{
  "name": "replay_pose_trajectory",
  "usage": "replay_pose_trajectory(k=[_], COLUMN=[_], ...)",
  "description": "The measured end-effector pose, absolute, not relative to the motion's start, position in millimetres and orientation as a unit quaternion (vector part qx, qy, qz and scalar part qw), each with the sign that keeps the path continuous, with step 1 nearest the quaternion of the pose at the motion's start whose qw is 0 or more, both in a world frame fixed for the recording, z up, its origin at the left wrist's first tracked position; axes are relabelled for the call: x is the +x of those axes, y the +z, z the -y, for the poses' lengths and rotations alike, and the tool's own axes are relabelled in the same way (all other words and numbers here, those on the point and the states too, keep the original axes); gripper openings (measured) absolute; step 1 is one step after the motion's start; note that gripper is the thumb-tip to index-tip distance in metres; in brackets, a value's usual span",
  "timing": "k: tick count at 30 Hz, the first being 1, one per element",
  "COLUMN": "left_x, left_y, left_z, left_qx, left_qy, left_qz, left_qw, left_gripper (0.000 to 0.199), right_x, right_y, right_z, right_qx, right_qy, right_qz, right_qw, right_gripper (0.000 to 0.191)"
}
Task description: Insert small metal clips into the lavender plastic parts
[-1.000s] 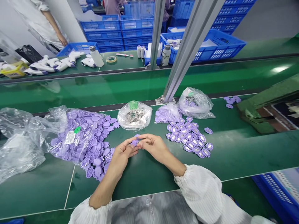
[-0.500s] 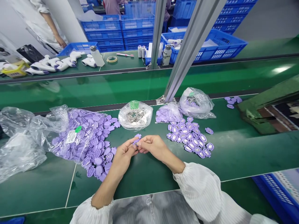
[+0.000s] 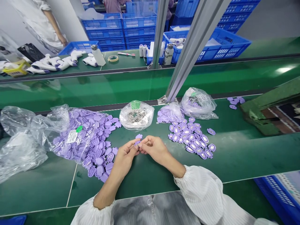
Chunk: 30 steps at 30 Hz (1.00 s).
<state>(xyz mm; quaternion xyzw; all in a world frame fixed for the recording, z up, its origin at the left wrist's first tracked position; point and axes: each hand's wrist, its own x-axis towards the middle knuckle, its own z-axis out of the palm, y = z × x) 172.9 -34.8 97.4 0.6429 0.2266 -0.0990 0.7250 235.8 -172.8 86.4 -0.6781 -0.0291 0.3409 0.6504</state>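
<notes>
Between my fingertips is a small purple plastic piece (image 3: 137, 142). My left hand (image 3: 125, 154) is closed on it from the left, and my right hand (image 3: 153, 148) pinches at its right side; whether a smaller part is between those fingers is hidden. Another purple piece (image 3: 139, 136) lies just beyond my fingertips. To the left, many loose purple pieces (image 3: 99, 161) spill from a clear plastic bag (image 3: 77, 137). An open bag of small metal parts (image 3: 136, 116) stands behind my hands. On the right lie several purple pieces with metal inserts (image 3: 192, 137).
Two more clear bags, one with purple pieces (image 3: 170, 113) and one crumpled (image 3: 198, 103), stand at the back right. A green metal machine (image 3: 264, 106) is at the right edge. A metal post (image 3: 185, 62) rises behind the table. Beyond are blue crates (image 3: 215, 50) and a person's arm (image 3: 53, 23).
The view has shifted slightly. My hands remain together at the purple piece, with only small finger movements.
</notes>
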Motion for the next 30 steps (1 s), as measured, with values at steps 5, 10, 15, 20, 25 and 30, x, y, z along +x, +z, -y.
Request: replay_pose_trajectory(k=[5, 10, 15, 20, 25, 30], left_x=[171, 171, 171, 170, 158, 145], left_y=[96, 97, 100, 100, 108, 121], left_z=[37, 35, 32, 32, 38, 9], left_qx=[0.640, 0.642, 0.640, 0.644, 0.668, 0.807], left_qy=[-0.074, -0.090, -0.112, -0.123, -0.132, -0.106], left_qz=[-0.241, -0.241, -0.254, -0.231, -0.186, -0.164], left_qw=[0.726, 0.722, 0.716, 0.719, 0.708, 0.558], left_gripper=[0.046, 0.051, 0.058, 0.057, 0.054, 0.038], right_x=[241, 243, 233, 231, 246, 292], right_y=[90, 98, 92, 90, 112, 119], right_z=[175, 178, 175, 177, 230, 317], right_qx=[-0.664, -0.647, -0.656, -0.656, -0.711, -0.858], right_qy=[0.374, 0.408, 0.368, 0.356, 0.386, 0.249], right_qz=[0.022, 0.039, 0.024, 0.052, 0.047, 0.002], right_qw=[0.648, 0.644, 0.659, 0.664, 0.586, 0.449], right_gripper=[0.026, 0.022, 0.022, 0.032, 0.044, 0.042])
